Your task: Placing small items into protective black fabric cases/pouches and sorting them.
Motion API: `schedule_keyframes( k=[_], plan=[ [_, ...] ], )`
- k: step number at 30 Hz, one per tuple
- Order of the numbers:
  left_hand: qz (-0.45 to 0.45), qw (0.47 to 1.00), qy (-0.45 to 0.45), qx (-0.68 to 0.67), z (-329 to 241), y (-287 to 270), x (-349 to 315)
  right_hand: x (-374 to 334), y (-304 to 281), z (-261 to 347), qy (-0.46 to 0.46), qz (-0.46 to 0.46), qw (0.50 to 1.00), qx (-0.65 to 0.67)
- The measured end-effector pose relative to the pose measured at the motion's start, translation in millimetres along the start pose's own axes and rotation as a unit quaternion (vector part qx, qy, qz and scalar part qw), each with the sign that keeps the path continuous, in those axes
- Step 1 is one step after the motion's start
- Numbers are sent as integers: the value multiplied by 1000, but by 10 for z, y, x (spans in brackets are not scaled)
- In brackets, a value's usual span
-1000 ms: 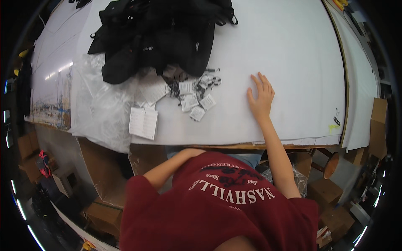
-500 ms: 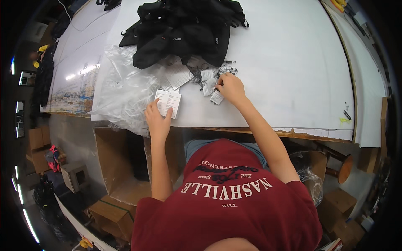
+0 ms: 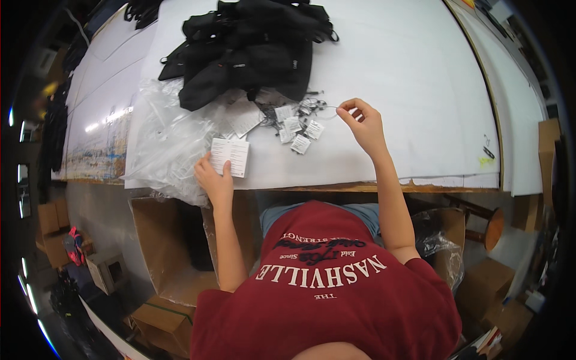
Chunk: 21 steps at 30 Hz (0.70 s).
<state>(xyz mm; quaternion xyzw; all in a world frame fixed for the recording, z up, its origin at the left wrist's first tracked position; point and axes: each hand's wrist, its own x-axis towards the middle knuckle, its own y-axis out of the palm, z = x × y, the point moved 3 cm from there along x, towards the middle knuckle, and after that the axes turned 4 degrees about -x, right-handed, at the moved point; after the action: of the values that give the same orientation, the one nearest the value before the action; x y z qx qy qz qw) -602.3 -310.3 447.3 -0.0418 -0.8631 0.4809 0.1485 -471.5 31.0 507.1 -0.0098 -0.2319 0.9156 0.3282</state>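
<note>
One right hand pinches one thin cord between its fingers; one left hand touches one white card on the tabletop, grip indeterminable; at least four tags lie between.

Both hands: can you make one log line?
left hand: touching white card | right hand: pinching thin strand | black fabric: on table

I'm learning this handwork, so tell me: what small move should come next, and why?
I'd probably ease the right hand gently away from the dark tangle: its fingertips pinch a thin cord leading toward it, beside small white tags, so a slow pull might free it.
</note>
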Motion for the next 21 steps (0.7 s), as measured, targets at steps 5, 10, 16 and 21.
schedule_keyframes(
  k=[5, 10, 16, 21],
  plan=[
    [-13, 999, 7, -33, -82, -111, 136, -358, -252, -824, 146, -9, 969, -200],
    [106, 978, -83, -160, -262, -201, 266, -447, -176, -673, 35, -11, 968, -247],
    [59, 943, -85, -317, -309, -158, 310, -402, 269, -704, 28, 120, 923, -365],
    [160, 899, -129, -387, -768, -97, 55, -440, 266, -548, -43, 135, 948, -285]
  ],
)
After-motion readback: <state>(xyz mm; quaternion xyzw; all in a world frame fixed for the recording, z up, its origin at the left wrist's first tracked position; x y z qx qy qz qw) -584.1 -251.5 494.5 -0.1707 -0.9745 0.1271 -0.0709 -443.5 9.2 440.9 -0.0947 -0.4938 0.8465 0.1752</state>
